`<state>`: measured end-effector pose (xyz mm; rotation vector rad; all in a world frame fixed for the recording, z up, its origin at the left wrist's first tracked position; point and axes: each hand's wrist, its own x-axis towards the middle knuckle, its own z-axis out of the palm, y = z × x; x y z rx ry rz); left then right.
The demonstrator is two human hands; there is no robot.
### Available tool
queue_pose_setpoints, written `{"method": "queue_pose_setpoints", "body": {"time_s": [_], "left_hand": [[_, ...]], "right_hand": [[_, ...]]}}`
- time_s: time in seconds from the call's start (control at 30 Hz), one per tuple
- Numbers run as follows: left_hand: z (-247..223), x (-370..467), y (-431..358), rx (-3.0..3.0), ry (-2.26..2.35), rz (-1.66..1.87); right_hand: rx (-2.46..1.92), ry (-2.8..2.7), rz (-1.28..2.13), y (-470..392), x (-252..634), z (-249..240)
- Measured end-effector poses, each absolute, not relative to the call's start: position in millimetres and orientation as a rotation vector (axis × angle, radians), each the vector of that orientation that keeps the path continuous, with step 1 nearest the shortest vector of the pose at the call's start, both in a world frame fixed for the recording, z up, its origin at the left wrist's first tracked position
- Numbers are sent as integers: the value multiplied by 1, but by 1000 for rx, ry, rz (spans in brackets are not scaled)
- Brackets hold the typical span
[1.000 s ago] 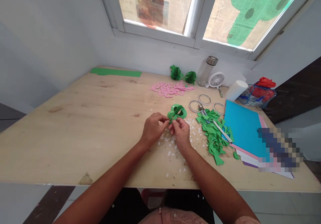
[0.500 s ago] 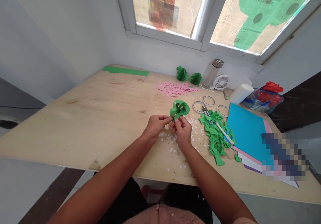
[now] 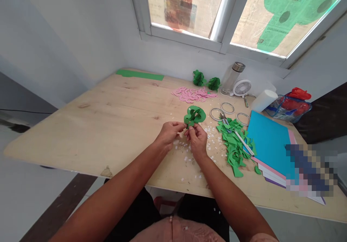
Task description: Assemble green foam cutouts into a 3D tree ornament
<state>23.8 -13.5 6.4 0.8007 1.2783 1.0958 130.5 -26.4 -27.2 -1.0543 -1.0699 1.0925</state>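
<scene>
Between my fingers, just above the table, is a green layered paper cutout (image 3: pixel 199 114) with lobed, flower-like edges and openings that show its folds. My left hand (image 3: pixel 170 132) pinches its lower left edge with thumb and index finger. From below, my right hand (image 3: pixel 197 139) grips the bottom edge, its thumb on the near side and the other fingers curled behind. Small white paper bits (image 3: pixel 187 158) lie scattered on the table around and under both hands.
Right of my hands are green paper scraps (image 3: pixel 234 146) with scissors (image 3: pixel 224 119) and a white pen (image 3: pixel 244 143), metal rings (image 3: pixel 227 107) and coloured paper sheets (image 3: pixel 268 137). Behind lie pink cutouts (image 3: pixel 191 94), two green paper shapes (image 3: pixel 199 78), a bottle (image 3: pixel 234 77) and a small fan (image 3: pixel 242 87).
The whole view has shifted slightly as my head moved. Both hands keep their pinch on the green paper cutout, which has turned or tilted a little.
</scene>
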Motion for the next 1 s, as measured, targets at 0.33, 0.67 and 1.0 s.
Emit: {"method": "queue_pose_setpoints", "body": {"time_s": [0.33,0.67,1.0], "left_hand": [[15,29,-19,839,1304,1167],[16,29,-23,874,1271,1144],[9,23,-20,878,1292,1152]], "right_hand": [[-1025,-986,1173,-26,131,-23],[-1013,-965,1169,-24,132,-24],[-1051,-1026,1147,-25,130,-30]]}}
